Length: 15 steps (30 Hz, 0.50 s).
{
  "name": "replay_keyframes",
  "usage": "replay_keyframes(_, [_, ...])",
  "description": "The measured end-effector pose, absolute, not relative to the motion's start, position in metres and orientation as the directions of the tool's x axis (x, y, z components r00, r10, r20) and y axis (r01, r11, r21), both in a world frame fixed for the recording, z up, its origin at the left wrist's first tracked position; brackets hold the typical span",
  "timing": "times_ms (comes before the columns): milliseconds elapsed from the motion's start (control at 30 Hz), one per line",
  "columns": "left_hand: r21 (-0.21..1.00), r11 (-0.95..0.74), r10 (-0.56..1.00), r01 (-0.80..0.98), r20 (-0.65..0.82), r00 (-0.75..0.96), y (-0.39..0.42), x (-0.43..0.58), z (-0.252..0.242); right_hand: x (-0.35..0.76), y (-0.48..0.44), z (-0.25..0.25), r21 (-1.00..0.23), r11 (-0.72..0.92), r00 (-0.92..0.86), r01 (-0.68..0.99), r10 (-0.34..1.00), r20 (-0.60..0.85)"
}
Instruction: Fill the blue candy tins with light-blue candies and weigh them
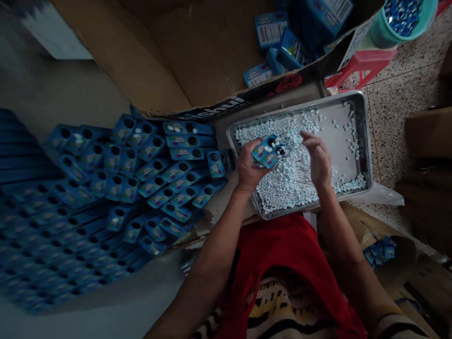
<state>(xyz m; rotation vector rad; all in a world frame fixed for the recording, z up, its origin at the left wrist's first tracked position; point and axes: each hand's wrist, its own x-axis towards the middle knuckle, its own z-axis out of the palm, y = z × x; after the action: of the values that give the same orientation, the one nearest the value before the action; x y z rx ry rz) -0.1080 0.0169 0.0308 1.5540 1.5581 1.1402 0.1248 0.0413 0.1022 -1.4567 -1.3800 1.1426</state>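
My left hand [248, 165] is wrapped round a pair of small blue printed boxes [265, 151] over the left half of a metal tray [363, 141]. Each box has a round hole in its top, and white pellets lie in and around the holes. Many small white and pale blue candy-like pellets [282, 188] cover the tray's left side. To the right of the boxes, my right hand [318, 160] hovers over the pellets with its fingers loosely bent and apart. Nothing shows in it.
Many blue boxes [115, 160] stand packed in rows on the left. A large cardboard carton [197, 61] behind the tray holds several blue boxes. At upper right, a teal bucket [383, 30] of shiny blue pieces rests on a pink stool [367, 63]. Another carton [402, 240] stands lower right.
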Motion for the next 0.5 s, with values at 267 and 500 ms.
replay_keyframes(267, [0.929, 0.041, 0.964, 0.367, 0.061, -0.26, 0.007, -0.144, 0.037, 0.163, 0.106, 0.003, -0.47, 0.317, -0.419, 0.824, 0.898, -0.13])
replay_keyframes(500, [0.875, 0.161, 0.958, 0.457, -0.027, -0.286, -0.004, -0.159, 0.037, 0.125, 0.013, 0.018, -0.582, 0.587, -0.797, 0.563, 0.574, -0.191])
